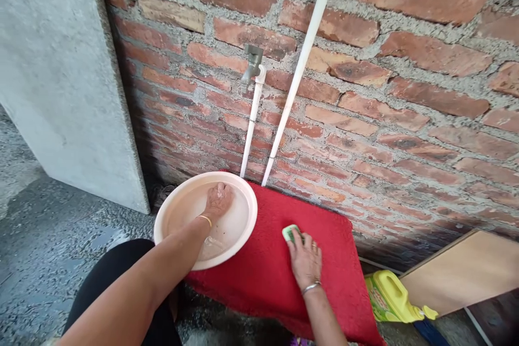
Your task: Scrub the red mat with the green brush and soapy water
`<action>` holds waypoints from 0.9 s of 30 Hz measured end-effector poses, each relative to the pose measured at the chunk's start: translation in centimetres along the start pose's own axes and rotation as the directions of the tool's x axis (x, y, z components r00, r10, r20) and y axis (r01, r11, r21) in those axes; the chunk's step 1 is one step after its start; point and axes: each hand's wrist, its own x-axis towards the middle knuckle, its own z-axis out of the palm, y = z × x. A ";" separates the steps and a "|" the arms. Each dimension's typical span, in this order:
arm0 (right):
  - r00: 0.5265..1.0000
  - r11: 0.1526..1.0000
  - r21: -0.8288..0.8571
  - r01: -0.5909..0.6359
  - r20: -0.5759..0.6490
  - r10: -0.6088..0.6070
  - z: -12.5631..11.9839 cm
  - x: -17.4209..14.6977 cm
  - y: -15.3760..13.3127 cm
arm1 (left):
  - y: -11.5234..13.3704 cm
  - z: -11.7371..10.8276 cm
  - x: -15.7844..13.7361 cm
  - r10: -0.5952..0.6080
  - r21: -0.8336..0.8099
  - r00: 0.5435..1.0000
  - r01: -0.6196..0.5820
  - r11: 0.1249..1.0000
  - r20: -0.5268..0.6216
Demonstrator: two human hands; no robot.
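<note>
A pale pink basin [160, 216] with cloudy water in it stands on the left part of a red cloth [267, 259]. My left hand [219, 200] is inside the basin at the water, its fingers curled; what they hold, if anything, is hidden. On the red cloth, right of the basin, my right hand [306, 259] is closed over a small green-and-white block [288, 231]. Only the block's far end shows past my fingers, and I cannot tell whether it is a sponge or soap.
A brick wall [365, 113] rises behind, with a tap [252, 67] and white pipes [300, 75]. A grey slab [73, 75] leans at left above wet floor [97, 248]. At right are a yellow jug [393, 294] and a tan board [462, 270].
</note>
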 end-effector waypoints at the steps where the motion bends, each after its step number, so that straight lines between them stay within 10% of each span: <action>1: 0.998 0.997 -0.062 -0.054 0.010 0.055 0.0 -0.3 2.3 | 0.0 0.0 0.0 0.001 -0.004 1.000 -0.001 1.000 0.000; 6: 0.937 0.909 -0.231 -0.346 -0.043 0.346 -0.5 -2.8 11.8 | 0.2 -0.5 0.0 -0.009 -0.031 1.000 0.009 0.999 0.030; 11: 0.880 0.863 -0.178 -0.473 -0.140 0.454 -0.4 -3.8 13.7 | 0.4 -1.2 -0.1 -0.036 -0.073 0.998 0.039 0.997 0.043; 17: 0.993 0.988 0.156 -0.002 -0.113 0.020 -0.7 -3.5 5.2 | 0.5 -1.4 -0.1 -0.034 -0.042 0.998 0.036 0.998 0.058; 22: 0.891 0.854 0.258 0.452 -0.160 -0.424 -1.7 -4.8 -4.2 | 0.4 -1.2 -0.1 -0.022 -0.045 0.998 0.024 0.999 0.054; 27: 0.902 0.859 0.277 0.432 -0.119 -0.415 -1.6 -2.9 -5.9 | 0.2 -0.5 -0.1 -0.013 -0.032 1.000 0.014 0.999 0.027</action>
